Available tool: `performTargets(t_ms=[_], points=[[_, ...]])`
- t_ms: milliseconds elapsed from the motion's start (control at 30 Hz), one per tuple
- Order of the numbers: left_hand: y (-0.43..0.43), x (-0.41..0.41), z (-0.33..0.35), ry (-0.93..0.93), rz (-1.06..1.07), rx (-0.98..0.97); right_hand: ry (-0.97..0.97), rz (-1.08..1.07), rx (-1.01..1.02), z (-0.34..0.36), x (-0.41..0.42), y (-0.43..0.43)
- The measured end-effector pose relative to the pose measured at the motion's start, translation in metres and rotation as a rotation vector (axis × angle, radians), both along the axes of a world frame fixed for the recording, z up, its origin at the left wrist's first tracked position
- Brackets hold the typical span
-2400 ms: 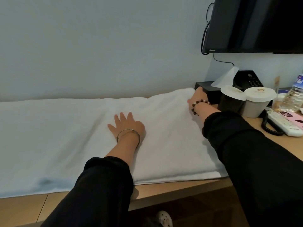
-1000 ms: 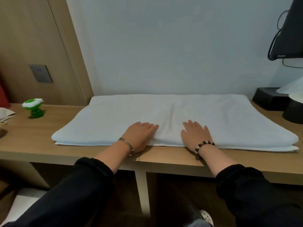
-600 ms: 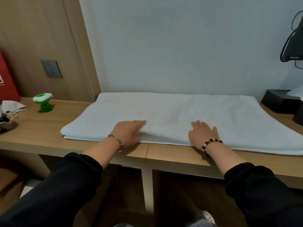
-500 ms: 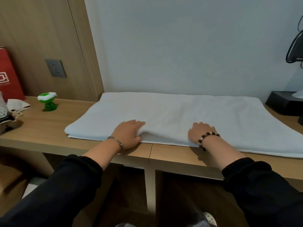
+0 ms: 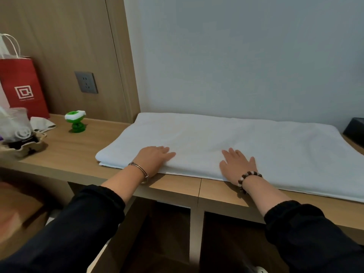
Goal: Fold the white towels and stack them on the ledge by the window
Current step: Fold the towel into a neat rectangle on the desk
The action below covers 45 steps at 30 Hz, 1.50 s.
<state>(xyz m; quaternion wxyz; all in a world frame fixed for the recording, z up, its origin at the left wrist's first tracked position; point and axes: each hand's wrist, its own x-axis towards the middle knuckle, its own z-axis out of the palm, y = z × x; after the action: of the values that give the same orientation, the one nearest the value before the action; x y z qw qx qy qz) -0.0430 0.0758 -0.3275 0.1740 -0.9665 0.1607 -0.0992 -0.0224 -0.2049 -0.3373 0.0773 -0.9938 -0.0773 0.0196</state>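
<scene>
A white towel (image 5: 226, 138), folded lengthwise into a long band, lies flat on the wooden desk (image 5: 78, 152) against the pale wall. My left hand (image 5: 152, 157), with a thin metal bangle, rests palm down on the towel's near edge toward its left end. My right hand (image 5: 237, 162), with a bead bracelet, lies flat with spread fingers on the near edge about mid-length. Neither hand grips the cloth. The towel's right end runs out of view.
On the desk's left stand a red paper bag (image 5: 21, 85), a small green toy (image 5: 75, 121), a crumpled cloth (image 5: 42, 124) and a cup in a cardboard carrier (image 5: 18, 134). A wall socket (image 5: 86, 82) sits above. A black box (image 5: 354, 129) stands at the right edge.
My view has swung left along the desk. My right hand went from the towel's far right corner to its near edge, curled there, then flattened. My left hand slid left along the near edge.
</scene>
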Motion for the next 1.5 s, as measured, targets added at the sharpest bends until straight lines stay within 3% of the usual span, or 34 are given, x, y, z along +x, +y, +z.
performTargets(t_ms=[167, 233, 367, 567, 667, 833, 900, 967, 1033, 1167, 1233, 1300, 1367, 1433, 1500], points=[[0.05, -0.002, -0.004, 0.031, 0.393, -0.344, 0.069, -0.192, -0.076, 0.023, 0.009, 0.023], [0.061, -0.005, -0.007, 0.067, 0.392, -0.353, 0.004, -0.158, -0.106, 0.029, 0.018, 0.046], [0.065, -0.005, -0.004, 0.067, 0.315, -0.289, -0.045, 0.14, -0.01, 0.019, 0.026, 0.095], [0.104, -0.019, 0.002, 0.032, 0.251, 0.067, -0.024, 0.149, -0.038, -0.001, 0.034, 0.097], [0.117, -0.028, -0.001, 0.071, 0.213, 0.016, -0.034, 0.136, -0.044, -0.004, 0.037, 0.098], [0.145, -0.048, 0.008, -0.041, 0.453, -0.209, -0.068, 0.133, -0.037, -0.006, 0.04, 0.098], [0.144, -0.054, 0.01, -0.129, 0.364, -0.132, -0.065, 0.132, -0.043, -0.006, 0.04, 0.099], [0.147, -0.058, 0.016, -0.221, 0.131, -0.013, -0.071, 0.122, -0.035, -0.006, 0.038, 0.099], [0.15, -0.064, 0.023, -0.217, -0.012, 0.131, -0.084, 0.095, -0.026, -0.005, 0.036, 0.099], [0.134, -0.054, 0.029, 0.008, 0.19, 0.339, -0.084, 0.105, -0.075, -0.003, 0.032, 0.101], [0.11, -0.044, 0.038, -0.026, 0.241, 0.209, -0.055, 0.189, -0.113, -0.001, 0.031, 0.102], [0.079, -0.03, 0.038, -0.048, 0.246, -0.148, -0.03, 0.297, -0.129, 0.001, 0.029, 0.102], [0.043, -0.017, 0.034, 0.046, 0.267, -0.464, -0.019, 0.386, -0.142, 0.005, 0.026, 0.099], [0.009, -0.007, 0.023, 0.186, 0.279, -0.559, -0.006, 0.443, -0.151, 0.006, 0.02, 0.092], [-0.006, -0.001, 0.008, 0.302, 0.272, -0.505, 0.014, 0.488, -0.142, 0.003, 0.013, 0.078]])
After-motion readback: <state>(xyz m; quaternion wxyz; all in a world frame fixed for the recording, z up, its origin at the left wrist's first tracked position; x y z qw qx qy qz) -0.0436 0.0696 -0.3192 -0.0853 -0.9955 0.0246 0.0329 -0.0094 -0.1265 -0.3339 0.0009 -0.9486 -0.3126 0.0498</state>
